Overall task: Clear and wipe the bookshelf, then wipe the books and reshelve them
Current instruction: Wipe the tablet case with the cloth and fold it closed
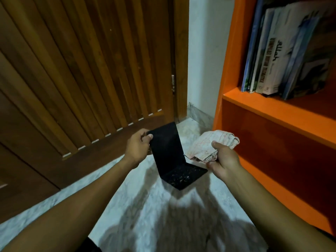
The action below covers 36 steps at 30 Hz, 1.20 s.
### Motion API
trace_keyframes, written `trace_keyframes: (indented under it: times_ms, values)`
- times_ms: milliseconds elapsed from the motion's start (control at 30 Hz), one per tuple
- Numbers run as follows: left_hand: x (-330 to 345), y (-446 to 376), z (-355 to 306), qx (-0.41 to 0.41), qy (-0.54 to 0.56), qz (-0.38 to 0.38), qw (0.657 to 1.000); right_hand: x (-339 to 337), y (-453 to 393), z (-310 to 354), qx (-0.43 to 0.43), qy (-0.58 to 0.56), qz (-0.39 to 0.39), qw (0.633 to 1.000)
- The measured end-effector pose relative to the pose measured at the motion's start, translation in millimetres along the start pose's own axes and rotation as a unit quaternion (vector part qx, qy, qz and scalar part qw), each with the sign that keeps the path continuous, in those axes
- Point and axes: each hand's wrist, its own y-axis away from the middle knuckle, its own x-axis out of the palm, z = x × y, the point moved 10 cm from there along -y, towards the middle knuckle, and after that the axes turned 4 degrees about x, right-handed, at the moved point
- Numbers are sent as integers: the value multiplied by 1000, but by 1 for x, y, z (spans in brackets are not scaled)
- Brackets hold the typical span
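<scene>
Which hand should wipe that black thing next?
The right hand: it already holds the cloth, right beside the black bookend. The left hand is busy gripping the bookend's top edge.

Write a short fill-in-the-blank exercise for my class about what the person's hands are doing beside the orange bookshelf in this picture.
1. The left hand pinches the top edge of a ____ L-shaped bookend.
2. The right hand grips a crumpled ____.
3. The books stand on the ____ bookshelf.
4. The bookend's base rests on the ____.

Missing words: black; cloth; orange; floor
</scene>
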Motion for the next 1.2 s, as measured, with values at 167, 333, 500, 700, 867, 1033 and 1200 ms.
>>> trace_keyframes:
  times_ms: [167,333,500,700,867,1033,1200]
  values:
    - [2,38,-49,3,46,22,999,8,22,-8,-71,20,-35,997]
    - [33,61,-86,47,34,81,995,19,35,-16,-162,81,-50,982]
    - [40,69,-106,92,43,62,993,48,58,9,-320,251,21,913]
    - [39,65,-100,95,70,26,993,77,83,-2,-438,366,93,816]
    - [18,54,-97,80,69,-48,993,79,91,-18,-426,362,124,820]
    - [6,49,-95,93,41,-63,993,82,90,-49,-338,380,188,840]
    - [-6,47,-89,107,23,-73,991,87,89,-59,-208,377,226,874]
